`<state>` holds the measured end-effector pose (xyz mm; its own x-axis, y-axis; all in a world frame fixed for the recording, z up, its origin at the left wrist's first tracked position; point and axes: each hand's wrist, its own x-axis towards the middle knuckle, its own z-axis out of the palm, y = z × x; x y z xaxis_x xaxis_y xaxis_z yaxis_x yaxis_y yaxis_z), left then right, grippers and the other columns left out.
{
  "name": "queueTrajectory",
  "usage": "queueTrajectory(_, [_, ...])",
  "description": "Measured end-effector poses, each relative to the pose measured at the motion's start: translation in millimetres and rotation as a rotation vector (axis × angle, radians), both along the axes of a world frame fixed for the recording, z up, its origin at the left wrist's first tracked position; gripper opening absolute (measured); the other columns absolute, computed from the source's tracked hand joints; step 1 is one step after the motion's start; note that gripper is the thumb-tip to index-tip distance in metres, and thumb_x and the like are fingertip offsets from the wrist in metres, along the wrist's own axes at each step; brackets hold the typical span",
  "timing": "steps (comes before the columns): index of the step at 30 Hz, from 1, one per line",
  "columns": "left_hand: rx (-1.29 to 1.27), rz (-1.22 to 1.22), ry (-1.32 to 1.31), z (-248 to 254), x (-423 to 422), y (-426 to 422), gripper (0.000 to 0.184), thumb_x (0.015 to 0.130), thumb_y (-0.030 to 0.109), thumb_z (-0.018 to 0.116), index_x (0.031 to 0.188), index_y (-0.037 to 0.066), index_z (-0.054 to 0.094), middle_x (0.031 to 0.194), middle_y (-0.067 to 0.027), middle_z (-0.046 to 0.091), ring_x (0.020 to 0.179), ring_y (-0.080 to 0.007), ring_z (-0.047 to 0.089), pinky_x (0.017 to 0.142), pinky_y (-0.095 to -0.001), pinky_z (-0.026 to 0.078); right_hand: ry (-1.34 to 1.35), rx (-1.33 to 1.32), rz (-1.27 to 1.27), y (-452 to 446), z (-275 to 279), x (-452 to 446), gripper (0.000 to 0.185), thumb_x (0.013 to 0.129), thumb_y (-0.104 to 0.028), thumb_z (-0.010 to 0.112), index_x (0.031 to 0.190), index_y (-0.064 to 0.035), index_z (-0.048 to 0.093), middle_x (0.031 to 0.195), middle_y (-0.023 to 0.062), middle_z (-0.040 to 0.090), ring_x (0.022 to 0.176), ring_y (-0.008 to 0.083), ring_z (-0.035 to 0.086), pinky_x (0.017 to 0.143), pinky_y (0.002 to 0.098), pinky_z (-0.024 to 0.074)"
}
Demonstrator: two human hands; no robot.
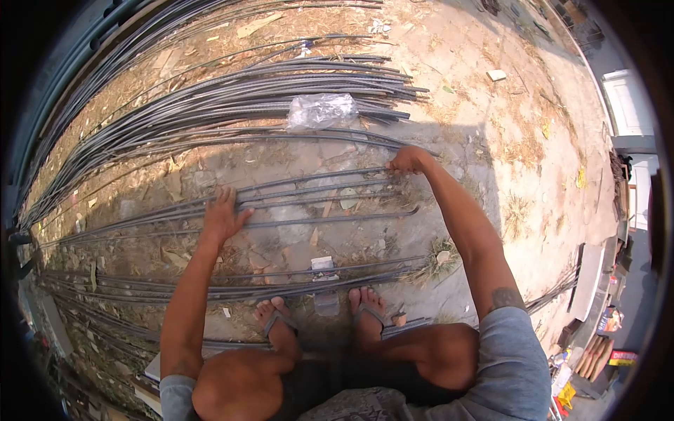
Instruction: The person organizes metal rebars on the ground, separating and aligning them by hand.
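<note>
Several long ribbed metal bars (316,191) lie across the dirt in front of me, spread a little apart. My left hand (225,216) rests on them at centre left, fingers spread and palm down. At the right, my right hand (408,161) is closed around the end of the uppermost of these bars, its fingertips partly hidden. The lowest bar of the group (337,219) has a bent right end and touches neither hand's fingers on that side. Just above, a few more bars (295,133) pass close to my right hand.
A thick bundle of bars (253,91) lies farther off, with a crumpled clear plastic bag (321,112) on it. More bars (210,289) run just in front of my sandalled feet. Grass tufts (441,258) grow at the right. Boards and colourful packets (609,319) stand at the far right.
</note>
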<state>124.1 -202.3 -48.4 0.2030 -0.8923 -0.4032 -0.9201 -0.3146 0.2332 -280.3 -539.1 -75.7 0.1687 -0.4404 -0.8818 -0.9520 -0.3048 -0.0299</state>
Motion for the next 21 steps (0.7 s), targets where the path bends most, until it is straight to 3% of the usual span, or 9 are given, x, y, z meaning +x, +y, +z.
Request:
queueTrajectory(5, [0.077, 0.041, 0.035, 9.5, -2.2, -10.4, 0.08, 0.091, 0.059, 0.05, 0.14, -0.003, 0.045, 0.143, -0.0257, 0.045, 0.135, -0.0385, 0.042, 0.114, -0.0554, 0.023, 0.051, 0.108, -0.129, -6.3, -4.7, -1.1, 0.05, 0.087, -0.06, 0.062, 0.081, -0.0109, 0.071, 0.055, 0.0028, 0.042, 0.049, 0.0186, 0.04, 0.045, 0.0379, 0.0343])
queueTrajectory(9, [0.043, 0.036, -0.047, 2.4, -14.7, -5.0, 0.084, 0.091, 0.062, 0.048, 0.145, -0.002, 0.037, 0.148, -0.0266, 0.037, 0.139, -0.0416, 0.034, 0.115, -0.0562, 0.021, 0.039, 0.191, -0.192, -1.3, 2.2, 1.9, 0.051, 0.087, -0.057, 0.065, 0.072, -0.008, 0.066, 0.053, 0.0023, 0.039, 0.047, 0.0179, 0.037, 0.043, 0.0376, 0.0317])
queueTrajectory(11, [0.019, 0.052, -0.065, 27.6, -36.8, -13.0, 0.087, 0.091, 0.064, 0.046, 0.149, 0.001, 0.032, 0.152, -0.0266, 0.03, 0.142, -0.0431, 0.027, 0.116, -0.0565, 0.019, 0.009, 0.076, -0.152, 12.2, 28.6, 12.1, 0.056, 0.087, -0.056, 0.065, 0.065, -0.0048, 0.059, 0.052, 0.0022, 0.038, 0.045, 0.0172, 0.034, 0.042, 0.0368, 0.0288])
queueTrajectory(14, [0.033, -0.006, -0.062, 12.8, -41.3, -18.5, 0.091, 0.091, 0.068, 0.042, 0.153, 0.005, 0.023, 0.157, -0.025, 0.021, 0.145, -0.0437, 0.017, 0.116, -0.0565, 0.017, 0.018, 0.08, -0.152, 12.7, 25.8, 10.0, 0.056, 0.088, -0.055, 0.065, 0.063, -0.0049, 0.056, 0.052, 0.0026, 0.039, 0.044, 0.0169, 0.034, 0.041, 0.0362, 0.0276])
queueTrajectory(17, [0.008, -0.063, -0.09, -7.3, -32.8, -11.9, 0.092, 0.09, 0.071, 0.041, 0.154, 0.007, 0.021, 0.157, -0.0246, 0.018, 0.146, -0.0431, 0.014, 0.117, -0.0554, 0.016, 0.058, 0.107, -0.167, 8.5, 23.3, 15.3, 0.057, 0.088, -0.055, 0.065, 0.062, -0.0056, 0.055, 0.053, 0.0038, 0.041, 0.043, 0.017, 0.036, 0.04, 0.0361, 0.0281])
queueTrajectory(21, [0.056, -0.026, -0.031, 8.1, -28.0, -15.2, 0.094, 0.089, 0.072, 0.041, 0.154, 0.007, 0.02, 0.157, -0.0241, 0.018, 0.146, -0.0425, 0.015, 0.117, -0.0541, 0.016, 0.11, 0.102, -0.129, 11.6, 33.9, 21.0, 0.062, 0.087, -0.061, 0.062, 0.063, -0.004, 0.054, 0.054, 0.0048, 0.043, 0.042, 0.0176, 0.037, 0.04, 0.0368, 0.0284])
